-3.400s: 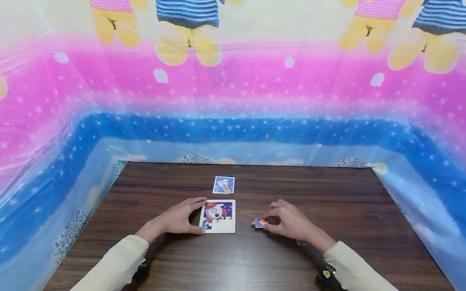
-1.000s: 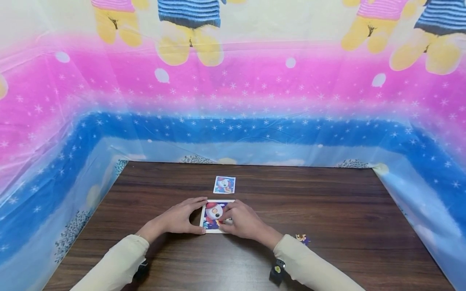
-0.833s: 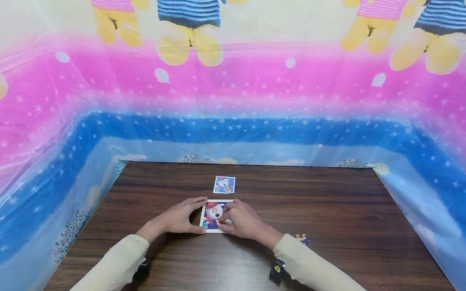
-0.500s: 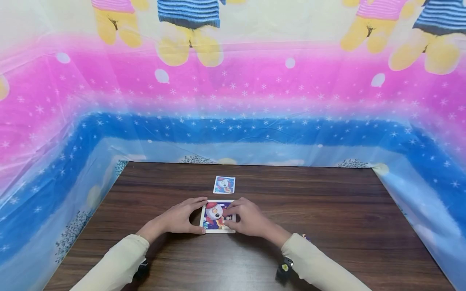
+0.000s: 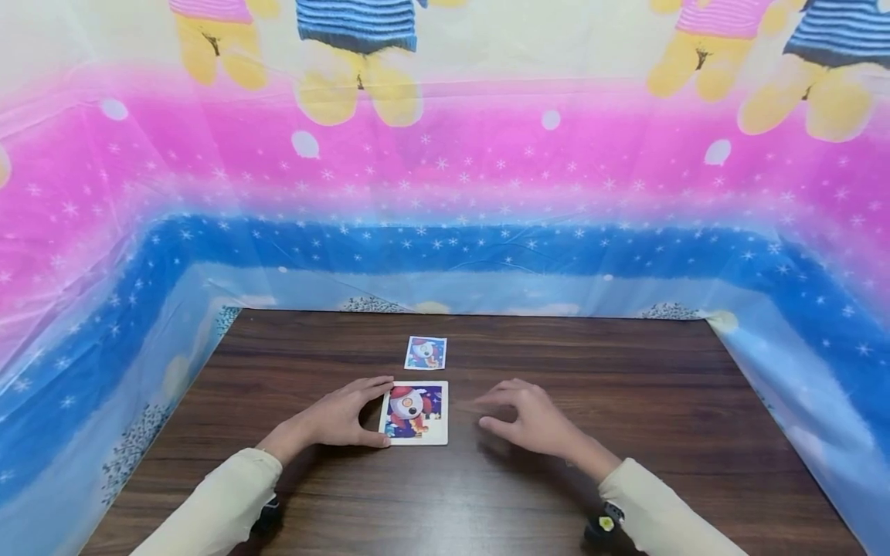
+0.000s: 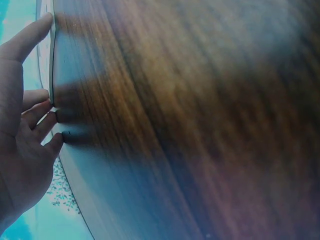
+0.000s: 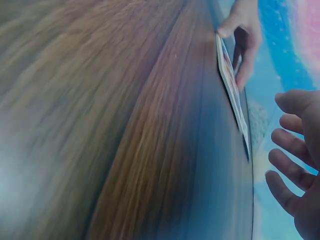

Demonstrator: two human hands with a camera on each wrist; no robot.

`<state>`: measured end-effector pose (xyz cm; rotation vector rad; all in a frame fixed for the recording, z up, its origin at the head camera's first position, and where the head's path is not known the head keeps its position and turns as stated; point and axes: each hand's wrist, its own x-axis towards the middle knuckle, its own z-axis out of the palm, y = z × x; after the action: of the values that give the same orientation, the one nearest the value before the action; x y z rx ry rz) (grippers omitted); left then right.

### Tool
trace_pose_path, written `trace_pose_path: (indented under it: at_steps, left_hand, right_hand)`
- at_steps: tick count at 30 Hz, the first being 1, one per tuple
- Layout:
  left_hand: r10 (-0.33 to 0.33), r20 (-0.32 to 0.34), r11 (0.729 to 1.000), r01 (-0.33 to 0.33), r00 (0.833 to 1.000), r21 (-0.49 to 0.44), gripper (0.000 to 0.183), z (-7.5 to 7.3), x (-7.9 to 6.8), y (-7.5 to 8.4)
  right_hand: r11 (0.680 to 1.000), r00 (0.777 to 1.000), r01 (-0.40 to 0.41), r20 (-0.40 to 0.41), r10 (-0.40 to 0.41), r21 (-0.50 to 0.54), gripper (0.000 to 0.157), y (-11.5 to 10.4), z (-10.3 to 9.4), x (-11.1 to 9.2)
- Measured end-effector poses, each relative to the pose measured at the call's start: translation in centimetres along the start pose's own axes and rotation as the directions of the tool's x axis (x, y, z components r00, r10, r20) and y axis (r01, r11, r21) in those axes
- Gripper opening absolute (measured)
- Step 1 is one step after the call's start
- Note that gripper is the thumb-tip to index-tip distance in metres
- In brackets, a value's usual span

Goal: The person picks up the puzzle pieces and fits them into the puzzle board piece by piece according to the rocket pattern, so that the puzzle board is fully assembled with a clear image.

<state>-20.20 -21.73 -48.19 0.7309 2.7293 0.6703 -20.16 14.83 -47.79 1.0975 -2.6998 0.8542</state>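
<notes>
A small jigsaw puzzle tray (image 5: 445, 421) with a white border lies flat on the table, showing a rocket picture. Bare white shows at the picture's lower right. My left hand (image 5: 337, 417) grips the tray at its left side, with the thumb at the near corner and fingers at the far one. In the left wrist view, those fingertips (image 6: 49, 20) meet the tray's edge. To the right of the tray, my right hand (image 5: 531, 421) is over the table with fingers extended and nothing in them. The right wrist view shows its fingers (image 7: 287, 187) spread apart.
A small picture card (image 5: 426, 353) with the same rocket design lies behind the tray. The dark wooden table (image 5: 626, 363) is bordered at the back and sides by a printed cloth (image 5: 445, 247). The right forearm covers the spot where loose puzzle pieces lay.
My right hand brought a puzzle piece to the tray, set it in the lower part of the picture, let go and moved back right. My left hand kept its hold on the tray.
</notes>
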Motion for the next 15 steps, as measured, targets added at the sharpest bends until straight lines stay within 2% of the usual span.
trace_pose_path:
  at_steps: [9, 15]
  left_hand:
    - [-0.014, 0.001, 1.000, 0.014, 1.000, 0.006, 0.101, 0.0, 0.0, 0.0]
    - [-0.007, -0.003, 1.000, 0.007, 1.000, 0.007, 0.101, 0.0, 0.1, 0.0]
  right_hand:
    - [0.999, 0.996, -0.053, -0.072, 0.053, 0.005, 0.035, 2.3, -2.5, -3.5]
    - [0.995, 0.990, -0.096, -0.108, 0.092, -0.033, 0.033, 3.6, -3.5, -5.7]
